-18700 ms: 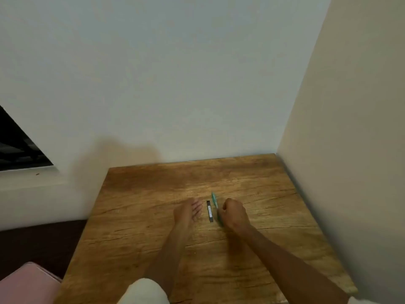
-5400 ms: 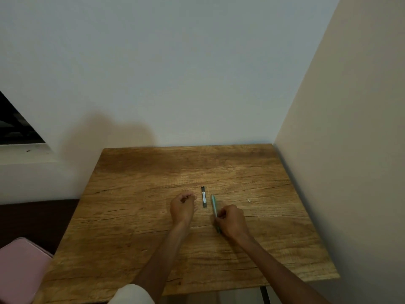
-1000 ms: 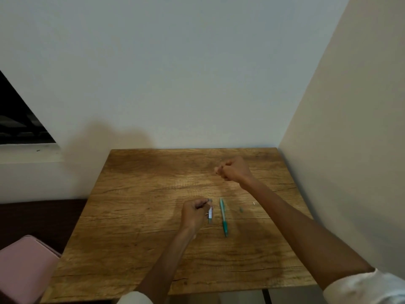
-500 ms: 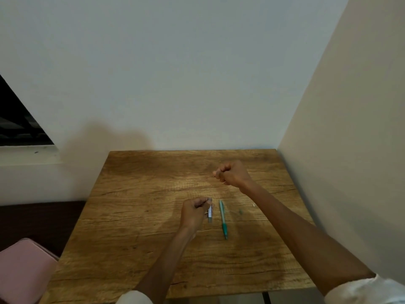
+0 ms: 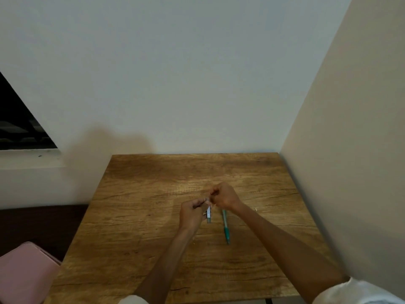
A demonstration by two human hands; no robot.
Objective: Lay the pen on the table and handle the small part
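Wooden surface (image 5: 135,216) is bearing a green pen (image 5: 225,227); left hand (image 5: 191,213) is gripping a small lead case (image 5: 209,215), right hand (image 5: 223,197) is pinching at its top.

Both bare forearms reach in from six o'clock and meet over mid-table. The left hand (image 5: 192,212) has its fingers curled, pinching something small. The right hand (image 5: 223,196), at its one o'clock, is curled too, fingertips nearly touching the left's.
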